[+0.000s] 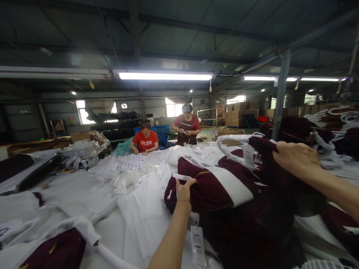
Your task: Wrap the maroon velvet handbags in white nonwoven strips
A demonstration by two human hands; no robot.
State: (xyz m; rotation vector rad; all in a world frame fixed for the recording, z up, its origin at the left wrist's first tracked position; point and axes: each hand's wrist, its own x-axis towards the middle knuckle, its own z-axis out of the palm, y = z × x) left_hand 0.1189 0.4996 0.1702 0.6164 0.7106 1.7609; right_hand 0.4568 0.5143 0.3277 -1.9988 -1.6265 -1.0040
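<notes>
A maroon bag (209, 186) with a zip and a white wrap (231, 185) across it lies in front of me, right of centre. My left hand (183, 194) is closed on its left end, thumb and fingers beside a white strip. Higher up on the right, my right hand (295, 157) grips the edge of dark maroon bag fabric (265, 149) and holds it raised. Whether both parts belong to one bag, I cannot tell. A white-wrapped handle (224, 144) arches beside the raised edge. One white tag (248, 155) hangs there, another tag (198, 244) below my left wrist.
White sheets and plastic (146, 201) cover the table. Another maroon bag (56, 250) lies front left, with more bags (294, 129) piled at right. Across the table are a person in a red shirt (145, 142) and a standing person (186, 129). A metal post (281, 93) rises at right.
</notes>
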